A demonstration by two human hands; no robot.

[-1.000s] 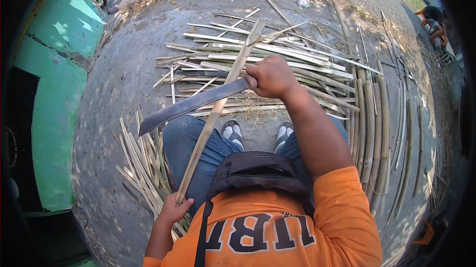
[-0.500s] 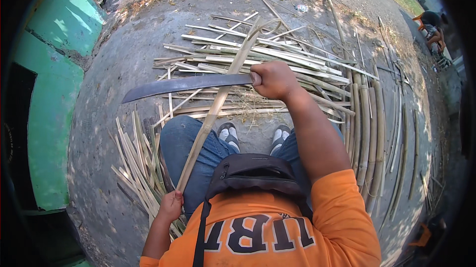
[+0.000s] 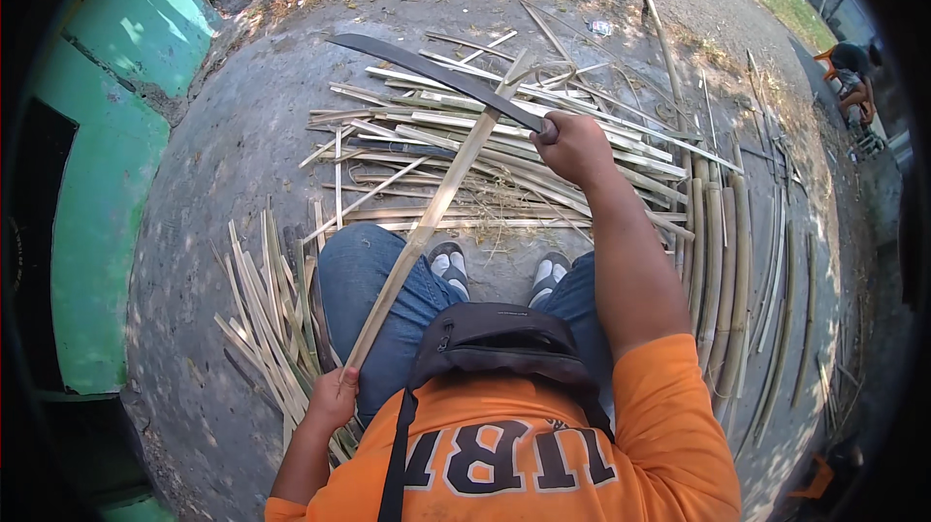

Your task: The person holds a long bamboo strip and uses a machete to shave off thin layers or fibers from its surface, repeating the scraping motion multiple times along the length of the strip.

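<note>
Head view: right hand (image 3: 574, 146) fist-closed on machete (image 3: 436, 79) handle, blade raised toward 11 o'clock. Left hand (image 3: 333, 396) fingers wrapped round bamboo strip (image 3: 432, 221) base at 7 o'clock. Cut slats (image 3: 262, 309) piled left; whole poles (image 3: 722, 280) unsplit at 3 o'clock.

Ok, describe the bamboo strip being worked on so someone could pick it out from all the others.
Start at the seated person's blue-jeaned knees. One long pale bamboo strip rises slanting across the left knee, its lower end in the left hand. Unlike the strips lying flat on the ground, it is lifted, with the right hand holding a dark curved blade at its top.
</note>
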